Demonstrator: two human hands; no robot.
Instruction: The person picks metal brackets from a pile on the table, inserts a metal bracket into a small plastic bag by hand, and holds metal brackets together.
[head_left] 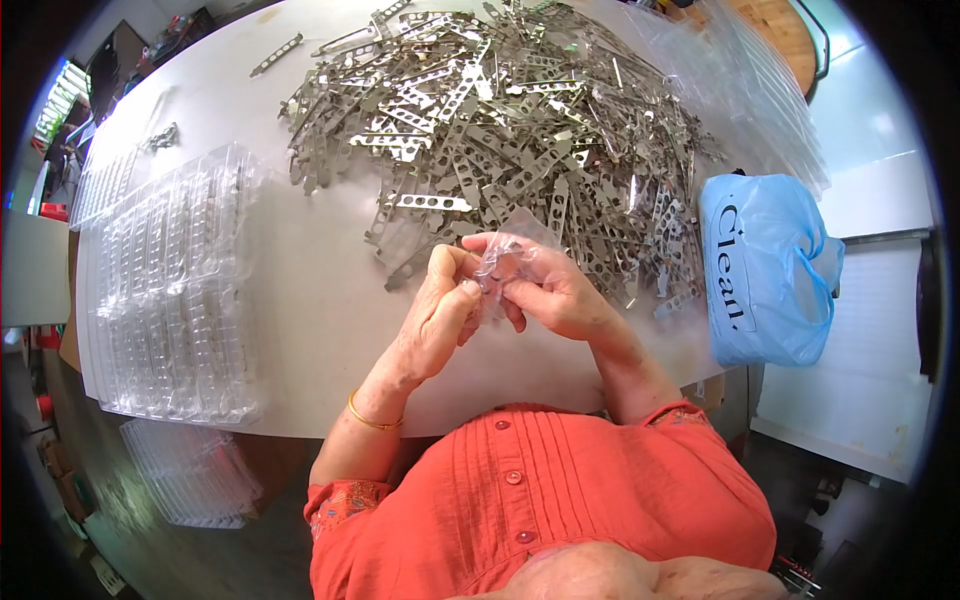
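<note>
In front of my chest, both hands pinch a small clear plastic bag [508,262]. My left hand [445,300] is closed on its left side, thumb and fingers pressed together. Closed on the right side of the bag is my right hand [558,295]. Whether anything lies inside the bag cannot be made out. Just beyond my hands spreads a large heap of flat metal brackets with round holes [500,130]. One bracket [428,202] lies at the near edge of the heap, above my left hand.
Clear plastic trays [170,300] are stacked on the left of the white table [310,370], with more trays [190,475] below its edge. A blue bag [765,270] stands at the right. Clear plastic sheets [740,90] lie at the back right.
</note>
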